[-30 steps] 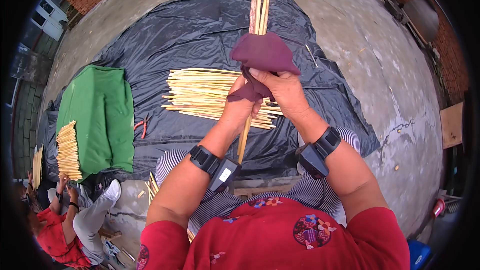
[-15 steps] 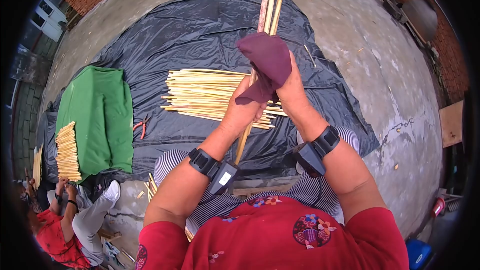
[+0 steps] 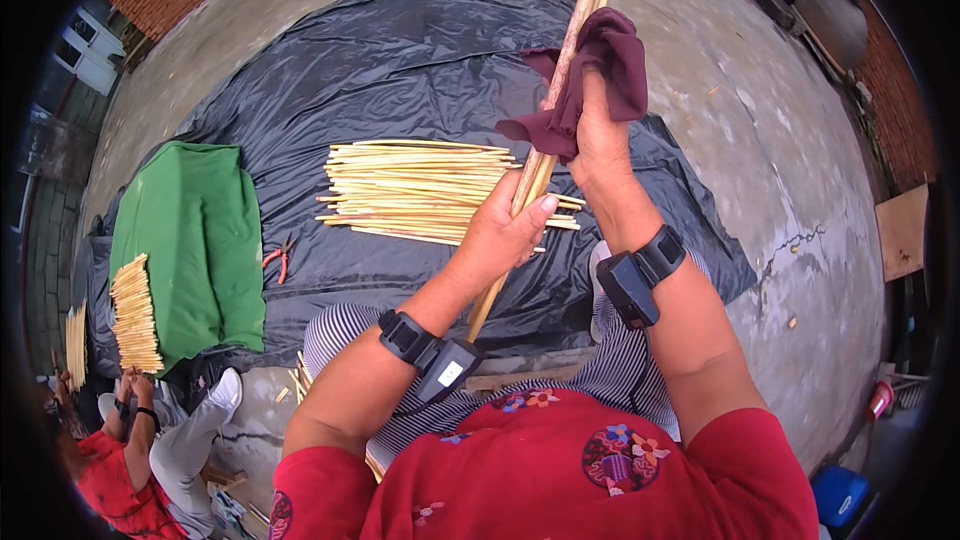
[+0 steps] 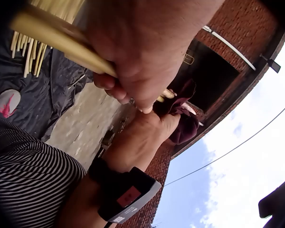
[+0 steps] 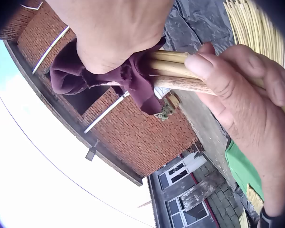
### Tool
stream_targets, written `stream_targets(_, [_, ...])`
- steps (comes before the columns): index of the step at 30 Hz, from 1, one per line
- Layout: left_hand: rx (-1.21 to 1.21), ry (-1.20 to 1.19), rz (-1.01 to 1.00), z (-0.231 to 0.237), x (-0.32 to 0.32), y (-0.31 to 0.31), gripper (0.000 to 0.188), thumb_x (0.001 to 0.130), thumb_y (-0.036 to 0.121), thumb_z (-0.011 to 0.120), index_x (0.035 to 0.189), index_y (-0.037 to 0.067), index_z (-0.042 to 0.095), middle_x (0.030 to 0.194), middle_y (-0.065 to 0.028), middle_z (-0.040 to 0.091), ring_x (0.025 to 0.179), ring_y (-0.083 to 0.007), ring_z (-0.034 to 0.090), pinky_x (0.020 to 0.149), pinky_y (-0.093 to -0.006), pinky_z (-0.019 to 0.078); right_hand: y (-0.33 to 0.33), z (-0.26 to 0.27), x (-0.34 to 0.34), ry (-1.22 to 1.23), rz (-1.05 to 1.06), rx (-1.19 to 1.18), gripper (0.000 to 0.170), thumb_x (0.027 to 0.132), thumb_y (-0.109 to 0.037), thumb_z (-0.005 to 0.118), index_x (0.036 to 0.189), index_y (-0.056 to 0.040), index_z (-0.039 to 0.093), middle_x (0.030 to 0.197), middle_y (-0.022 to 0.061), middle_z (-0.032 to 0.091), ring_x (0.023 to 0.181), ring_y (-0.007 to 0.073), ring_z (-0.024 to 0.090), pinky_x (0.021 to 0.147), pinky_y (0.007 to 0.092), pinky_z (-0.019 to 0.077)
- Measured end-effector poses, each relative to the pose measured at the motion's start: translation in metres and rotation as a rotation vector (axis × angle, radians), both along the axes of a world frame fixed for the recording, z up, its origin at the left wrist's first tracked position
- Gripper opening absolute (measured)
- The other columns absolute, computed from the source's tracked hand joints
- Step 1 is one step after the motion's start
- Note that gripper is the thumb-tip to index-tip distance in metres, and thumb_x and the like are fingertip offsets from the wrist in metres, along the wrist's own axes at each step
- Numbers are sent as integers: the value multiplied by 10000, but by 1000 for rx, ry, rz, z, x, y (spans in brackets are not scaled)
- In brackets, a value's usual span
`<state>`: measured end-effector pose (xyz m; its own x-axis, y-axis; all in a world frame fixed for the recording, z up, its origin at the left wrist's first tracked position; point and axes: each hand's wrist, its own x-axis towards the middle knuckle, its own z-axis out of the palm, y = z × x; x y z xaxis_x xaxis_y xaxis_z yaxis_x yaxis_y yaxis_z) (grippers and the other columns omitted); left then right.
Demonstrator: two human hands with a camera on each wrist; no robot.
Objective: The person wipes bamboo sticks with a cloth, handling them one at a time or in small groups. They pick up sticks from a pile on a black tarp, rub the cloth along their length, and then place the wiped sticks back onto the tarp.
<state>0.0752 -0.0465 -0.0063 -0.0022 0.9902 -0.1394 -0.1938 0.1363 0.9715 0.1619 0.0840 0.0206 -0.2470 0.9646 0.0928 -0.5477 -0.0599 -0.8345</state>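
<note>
My left hand (image 3: 508,225) grips a small bundle of pale peeled sticks (image 3: 535,180), which slants up and away to the right in the head view. Its thumb lies along the sticks in the right wrist view. Farther up the bundle, my right hand (image 3: 603,140) holds a dark purple cloth (image 3: 622,55) wrapped about the sticks. One stick has reddish-brown marks. Cloth folds hide most of the right fingers; loose cloth ends (image 5: 147,97) hang beside the sticks. Below the left hand, the lower stick ends come down near the left wrist's camera.
On black plastic sheeting (image 3: 400,70) lies a pile of peeled sticks (image 3: 410,190). Left of it are red-handled pliers (image 3: 281,262) and a green cloth (image 3: 190,240) with a row of short sticks (image 3: 136,315). Another person (image 3: 120,470) sits at the lower left.
The right hand and purple cloth have moved up the sticks, away from the left hand. The bundle now leans further right, and the left hand has shifted slightly lower.
</note>
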Motion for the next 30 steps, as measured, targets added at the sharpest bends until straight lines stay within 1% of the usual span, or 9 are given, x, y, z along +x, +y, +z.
stream_targets(4, [-110, -176, -32, 4, -7, -1, 363, 980, 429, 420, 1077, 83, 468, 605, -8, 450, 393, -53, 366, 354, -188, 307, -4, -5, -4, 158, 92, -174, 269, 967, -281, 504, 1081, -42, 549, 952, 55, 606, 781, 146, 601, 683, 301, 538])
stream_targets(8, [-120, -339, 46, -4, -22, 5, 294, 987, 399, 416, 1020, 114, 481, 611, -16, 472, 376, -67, 374, 344, -190, 322, -37, -17, -10, 18, 228, -268, 271, 948, -229, 550, 1144, -43, 556, 1042, 46, 599, 907, 138, 585, 799, 291, 502])
stream_targets(12, [-128, -382, 108, -2, -29, 5, 188, 991, 309, 420, 971, 131, 476, 594, -19, 483, 359, -78, 378, 337, -198, 332, -50, -24, -10, -130, 346, -237, 248, 934, -209, 551, 1111, -37, 570, 988, 38, 607, 861, 114, 577, 747, 265, 483])
stream_targets(14, [-116, -326, 129, -1, -26, 6, 272, 986, 376, 424, 970, 111, 483, 591, -10, 469, 372, -72, 380, 335, -195, 315, -46, -25, -10, -175, 371, -210, 234, 930, -208, 549, 1085, -35, 576, 959, 35, 611, 831, 110, 580, 718, 258, 483])
stream_targets(17, [-158, -323, 43, -4, -21, 3, 337, 978, 414, 438, 965, 81, 487, 586, -4, 458, 379, -68, 376, 336, -199, 303, -40, -21, -22, -57, 79, -179, 223, 928, -216, 550, 1045, -28, 580, 913, 35, 612, 789, 108, 587, 679, 255, 490])
stream_targets(19, [-186, -305, -23, -4, -16, 1, 358, 973, 421, 448, 958, 65, 488, 584, -3, 454, 379, -67, 372, 339, -203, 300, -14, -23, -18, -6, -21, -192, 266, 912, -235, 548, 986, 15, 603, 884, 78, 636, 746, 149, 618, 647, 297, 530])
stream_targets(24, [-170, -220, -102, 3, -10, -5, 376, 973, 423, 450, 949, 50, 491, 582, -4, 450, 376, -61, 364, 341, -204, 297, 8, 8, 3, 87, -123, -133, 250, 910, -232, 568, 968, 10, 599, 863, 100, 642, 705, 187, 640, 635, 332, 552])
stream_targets(27, [-148, -226, -103, -3, -15, -5, 371, 974, 418, 449, 946, 51, 491, 582, -4, 452, 376, -60, 364, 340, -199, 295, 4, -4, 0, 144, 33, -165, 235, 912, -221, 576, 979, 4, 597, 863, 96, 643, 713, 184, 641, 639, 334, 554])
stream_targets(30, [-181, -289, -18, 0, -23, 3, 279, 986, 339, 441, 929, 69, 485, 585, -2, 458, 373, -68, 377, 337, -204, 308, -38, -17, -17, 15, 136, -207, 211, 903, -170, 606, 1048, -20, 574, 924, 73, 625, 807, 165, 633, 708, 319, 547])
